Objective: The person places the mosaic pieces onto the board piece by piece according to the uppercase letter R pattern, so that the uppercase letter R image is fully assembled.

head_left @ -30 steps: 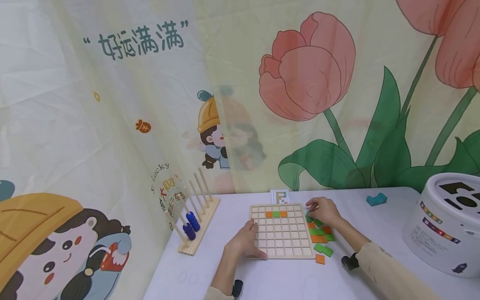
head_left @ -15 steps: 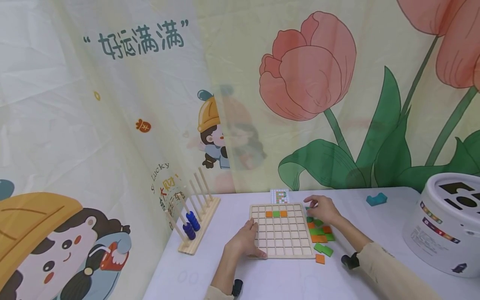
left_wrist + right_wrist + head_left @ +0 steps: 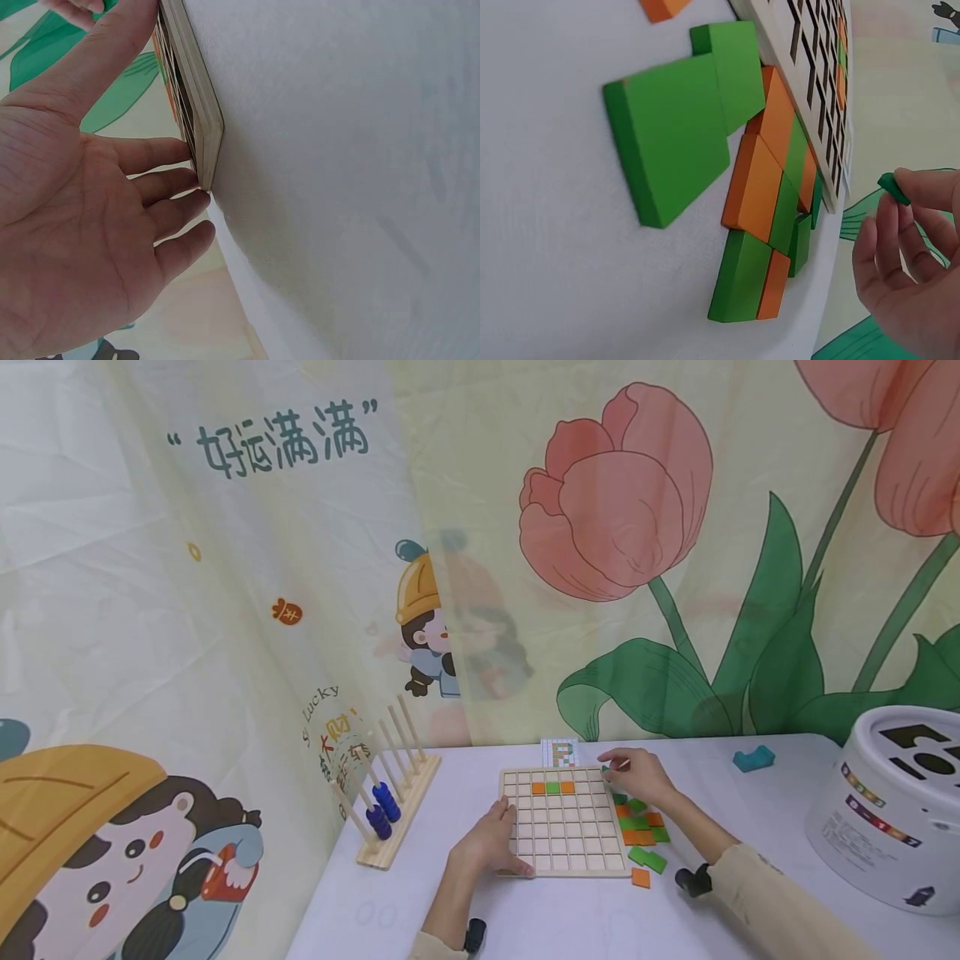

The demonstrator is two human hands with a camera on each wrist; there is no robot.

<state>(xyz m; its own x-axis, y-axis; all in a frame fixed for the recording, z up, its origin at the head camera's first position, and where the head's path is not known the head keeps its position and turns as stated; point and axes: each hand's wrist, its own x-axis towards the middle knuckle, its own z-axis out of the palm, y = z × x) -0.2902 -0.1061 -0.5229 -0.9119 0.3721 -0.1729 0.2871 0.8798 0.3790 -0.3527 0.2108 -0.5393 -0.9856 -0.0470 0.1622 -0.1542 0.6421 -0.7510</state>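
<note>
A wooden grid board lies on the white table, with an orange, a green and another orange tile side by side in one of its far rows. At its near left corner rests my left hand, fingers along the left side and thumb at the front edge. In the left wrist view, the fingertips touch the board's rim. My right hand is raised over the board's far right corner. Between thumb and fingers it pinches a small dark green tile. Loose green and orange tiles lie along the board's right side.
Behind the board is a small printed pattern card. To the left stands a wooden peg rack with blue beads on two pegs. A teal piece lies at the back right, near a white bucket.
My right hand has lifted from the loose tiles and moved left and slightly away to the board's far right corner, carrying the green tile. The left hand stays in place.
</note>
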